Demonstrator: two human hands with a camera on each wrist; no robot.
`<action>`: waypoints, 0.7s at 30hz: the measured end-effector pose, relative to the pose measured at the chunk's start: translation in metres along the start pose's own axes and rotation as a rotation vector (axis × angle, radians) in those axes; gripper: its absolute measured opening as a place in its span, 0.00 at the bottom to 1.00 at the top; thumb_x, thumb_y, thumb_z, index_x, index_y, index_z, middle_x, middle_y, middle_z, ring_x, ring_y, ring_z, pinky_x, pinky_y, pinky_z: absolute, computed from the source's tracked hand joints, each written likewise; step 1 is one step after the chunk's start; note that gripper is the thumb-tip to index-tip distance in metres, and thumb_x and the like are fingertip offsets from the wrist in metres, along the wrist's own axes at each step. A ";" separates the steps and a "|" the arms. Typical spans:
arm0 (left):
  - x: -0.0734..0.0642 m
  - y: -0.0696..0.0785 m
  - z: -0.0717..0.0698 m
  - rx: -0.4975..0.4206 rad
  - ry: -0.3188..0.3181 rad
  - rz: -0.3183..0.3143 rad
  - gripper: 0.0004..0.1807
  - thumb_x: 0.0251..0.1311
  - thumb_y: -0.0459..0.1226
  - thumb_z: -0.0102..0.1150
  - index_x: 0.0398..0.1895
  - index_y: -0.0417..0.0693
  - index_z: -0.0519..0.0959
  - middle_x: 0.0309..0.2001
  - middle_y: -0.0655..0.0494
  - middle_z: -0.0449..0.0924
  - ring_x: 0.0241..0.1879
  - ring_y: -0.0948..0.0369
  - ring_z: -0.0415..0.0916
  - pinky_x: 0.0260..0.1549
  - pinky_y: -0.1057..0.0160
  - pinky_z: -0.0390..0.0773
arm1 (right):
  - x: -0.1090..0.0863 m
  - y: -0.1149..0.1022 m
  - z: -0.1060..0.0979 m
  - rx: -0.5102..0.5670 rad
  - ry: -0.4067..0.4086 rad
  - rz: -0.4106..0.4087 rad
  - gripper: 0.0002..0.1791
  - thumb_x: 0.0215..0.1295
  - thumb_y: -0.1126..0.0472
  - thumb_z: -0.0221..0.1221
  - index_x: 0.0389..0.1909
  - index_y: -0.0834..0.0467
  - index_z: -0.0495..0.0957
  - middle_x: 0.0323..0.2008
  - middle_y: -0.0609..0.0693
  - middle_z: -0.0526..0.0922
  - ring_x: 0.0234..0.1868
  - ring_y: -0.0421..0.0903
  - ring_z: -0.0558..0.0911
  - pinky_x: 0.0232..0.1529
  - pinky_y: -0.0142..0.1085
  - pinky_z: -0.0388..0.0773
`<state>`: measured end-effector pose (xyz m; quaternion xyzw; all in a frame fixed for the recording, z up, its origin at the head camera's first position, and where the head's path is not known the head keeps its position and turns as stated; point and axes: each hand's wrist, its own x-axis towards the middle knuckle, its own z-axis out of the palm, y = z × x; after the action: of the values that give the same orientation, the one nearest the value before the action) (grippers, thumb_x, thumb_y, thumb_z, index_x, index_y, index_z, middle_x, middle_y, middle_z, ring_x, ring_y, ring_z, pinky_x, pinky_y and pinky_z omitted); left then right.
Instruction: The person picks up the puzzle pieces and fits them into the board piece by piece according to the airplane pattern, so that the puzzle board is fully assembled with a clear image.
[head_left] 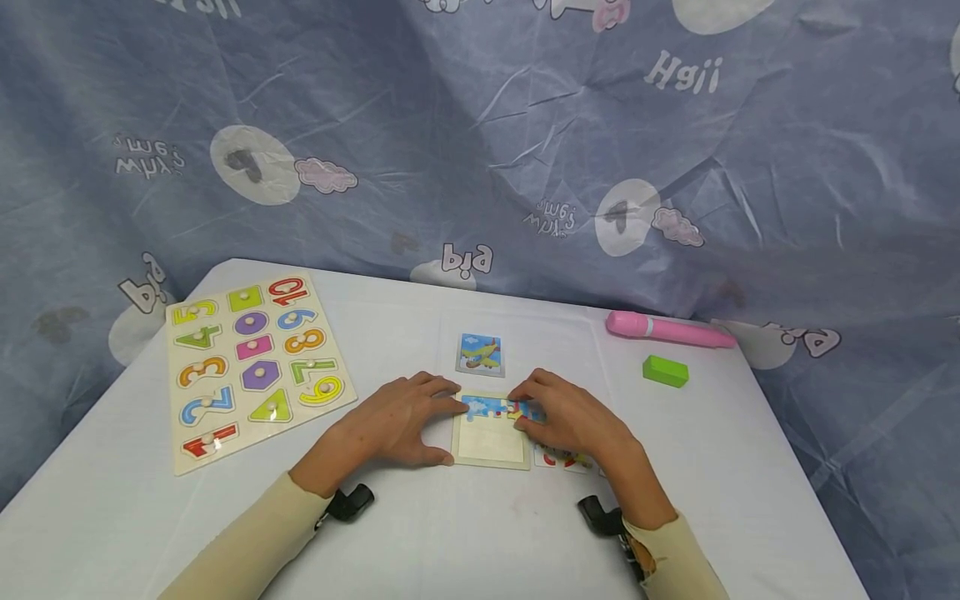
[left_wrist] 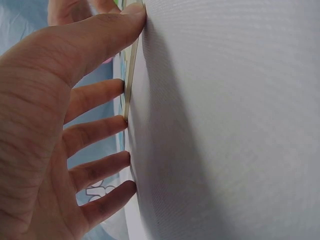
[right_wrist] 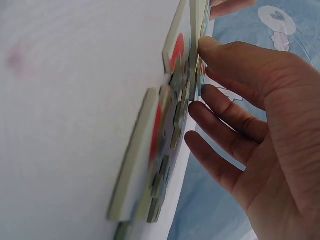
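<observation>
2 hands (head_left: 405, 421) (head_left: 573, 417) astride 1 puzzle board (head_left: 491, 443)

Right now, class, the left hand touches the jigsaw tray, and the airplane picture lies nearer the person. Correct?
Not quite: the head view shows the airplane picture lying beyond the jigsaw tray. The left hand does touch the tray.

Soft, diffuse light, with a broad, blurry-edged shadow across the white tabletop (left_wrist: 250, 125)
</observation>
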<state>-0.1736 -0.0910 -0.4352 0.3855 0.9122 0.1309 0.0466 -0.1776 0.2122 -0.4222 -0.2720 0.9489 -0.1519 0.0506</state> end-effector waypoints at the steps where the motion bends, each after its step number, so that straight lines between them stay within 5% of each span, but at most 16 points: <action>1: 0.000 0.000 0.000 0.001 -0.002 -0.001 0.39 0.58 0.63 0.75 0.72 0.61 0.81 0.74 0.55 0.75 0.73 0.50 0.70 0.65 0.43 0.77 | 0.000 0.000 0.000 -0.001 -0.001 0.000 0.19 0.68 0.56 0.74 0.59 0.52 0.87 0.52 0.46 0.82 0.47 0.42 0.80 0.54 0.45 0.83; 21: 0.001 -0.001 0.001 0.003 -0.003 -0.001 0.39 0.58 0.63 0.74 0.72 0.62 0.81 0.74 0.55 0.74 0.74 0.50 0.70 0.65 0.43 0.78 | 0.004 -0.007 0.002 -0.033 -0.001 -0.031 0.18 0.68 0.56 0.74 0.57 0.53 0.87 0.53 0.47 0.82 0.51 0.43 0.80 0.56 0.44 0.83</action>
<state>-0.1751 -0.0907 -0.4359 0.3854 0.9125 0.1290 0.0475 -0.1771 0.2045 -0.4218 -0.2873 0.9470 -0.1366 0.0443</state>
